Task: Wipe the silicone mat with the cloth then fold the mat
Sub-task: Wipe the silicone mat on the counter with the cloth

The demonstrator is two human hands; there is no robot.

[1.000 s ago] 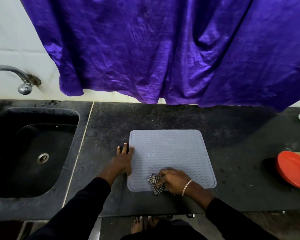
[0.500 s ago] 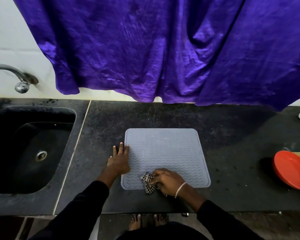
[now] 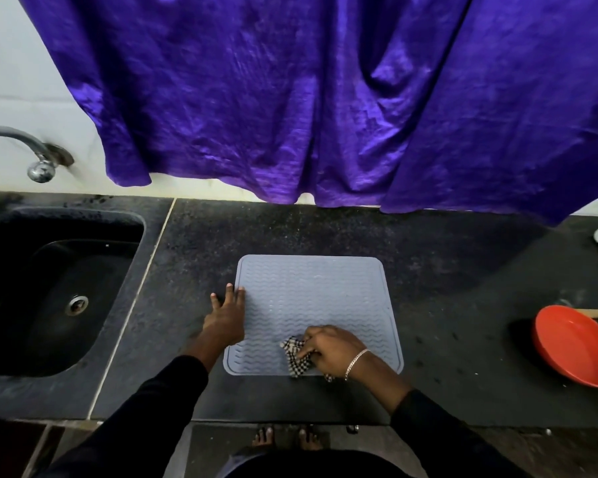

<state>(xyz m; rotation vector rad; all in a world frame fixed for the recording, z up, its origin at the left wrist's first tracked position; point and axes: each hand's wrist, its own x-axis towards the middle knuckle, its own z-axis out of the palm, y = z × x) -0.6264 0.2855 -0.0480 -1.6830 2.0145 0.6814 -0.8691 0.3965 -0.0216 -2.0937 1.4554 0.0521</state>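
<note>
A grey silicone mat with a wavy ribbed surface lies flat on the dark counter. My left hand presses flat on the mat's left edge, fingers spread, half on the counter. My right hand, with a silver bracelet at the wrist, is closed on a bunched black-and-white checked cloth at the mat's near edge. Part of the cloth is hidden under my fingers.
A dark sink with a drain sits at the left, a metal tap above it. A red bowl stands at the right counter edge. A purple curtain hangs behind the counter. Small items lie at the far right.
My right hand and the cloth have stayed near the mat's front edge, shifting slightly. My left hand keeps pressing the left edge. The view itself has moved a little.
</note>
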